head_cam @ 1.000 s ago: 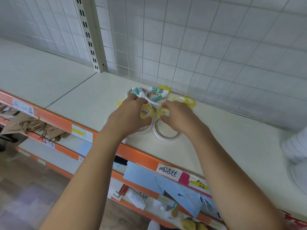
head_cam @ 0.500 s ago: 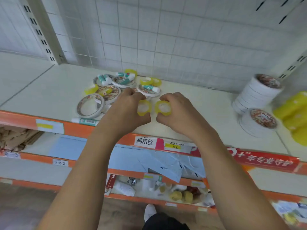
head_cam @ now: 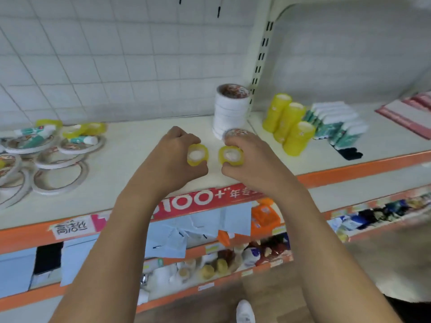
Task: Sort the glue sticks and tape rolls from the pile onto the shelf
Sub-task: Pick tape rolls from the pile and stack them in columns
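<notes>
Tape rolls [head_cam: 197,155] are what both hands carry: two small yellow ones. A second ago both hands were down among the heaped rings. Now they hover side by side over a bare stretch of the shelf [head_cam: 140,141], and the pile [head_cam: 46,157] lies well off to the left. The left hand [head_cam: 175,159] has its grip curled round one roll, and the right hand [head_cam: 251,159] is closed the same way round the other roll [head_cam: 231,155]. The two rolls are near each other but apart.

The view has swung right as well, so the sorted stock now shows: a white stack [head_cam: 232,108] of wide rolls just beyond the right hand, and yellow columns [head_cam: 289,127] further right. I judge the pick finished and the carry under way, with the yellow columns the likely place for this pair.

Each roll faces the camera end-on as a thick translucent yellow band round a pale core, much smaller than the flat white rings in the pile. Both are blurred, so any print is unreadable. Teal-and-white glue sticks [head_cam: 84,140] lie across the heap, so plenty remains to sort.
</notes>
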`<state>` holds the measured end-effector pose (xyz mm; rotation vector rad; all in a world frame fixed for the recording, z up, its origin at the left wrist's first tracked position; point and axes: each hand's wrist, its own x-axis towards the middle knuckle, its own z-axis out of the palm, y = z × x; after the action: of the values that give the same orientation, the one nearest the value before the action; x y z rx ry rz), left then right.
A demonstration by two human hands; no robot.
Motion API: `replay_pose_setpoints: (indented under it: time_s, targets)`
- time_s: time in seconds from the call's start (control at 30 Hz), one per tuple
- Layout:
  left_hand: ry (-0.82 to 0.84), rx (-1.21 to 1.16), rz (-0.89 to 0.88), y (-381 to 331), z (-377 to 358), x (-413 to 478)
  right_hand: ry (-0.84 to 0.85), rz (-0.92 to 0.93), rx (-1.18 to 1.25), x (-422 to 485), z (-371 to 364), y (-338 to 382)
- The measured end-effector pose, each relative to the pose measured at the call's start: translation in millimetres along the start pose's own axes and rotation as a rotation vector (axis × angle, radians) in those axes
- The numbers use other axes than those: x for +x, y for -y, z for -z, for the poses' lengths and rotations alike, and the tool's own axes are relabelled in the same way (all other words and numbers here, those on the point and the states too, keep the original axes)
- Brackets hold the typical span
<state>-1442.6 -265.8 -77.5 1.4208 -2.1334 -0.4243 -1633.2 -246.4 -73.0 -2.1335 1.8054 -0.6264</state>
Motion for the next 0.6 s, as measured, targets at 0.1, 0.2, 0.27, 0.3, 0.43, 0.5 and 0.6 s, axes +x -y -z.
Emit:
replay_pose_setpoints:
  time_s: [0.1, 0.2, 0.27, 0.3, 0.43, 0.5, 0.6]
  targets:
    - [0.026, -0.008, -0.024, -37, -28, 28, -0.016, -0.036, 0.018, -1, 30, -43]
    - [0.039, 0.005, -0.043, -72, -52, 56, -0.067, -0.048, -0.023, 6, 60, -87]
    - [0.018, 0.028, -0.046, -90, -68, 74, -0.101, -0.051, -0.039, 13, 77, -111]
    - [0.005, 0.028, -0.047, -99, -76, 82, -0.117, -0.046, -0.042, 17, 84, -123]
    - [-0.026, 0.022, -0.051, -125, -102, 106, -0.136, -0.044, -0.027, 29, 101, -162]
    - [-0.042, 0.020, -0.037, -134, -110, 115, -0.127, -0.036, -0.027, 34, 105, -174]
    - [-0.068, 0.029, -0.027, -143, -118, 125, -0.111, -0.024, -0.026, 43, 107, -188]
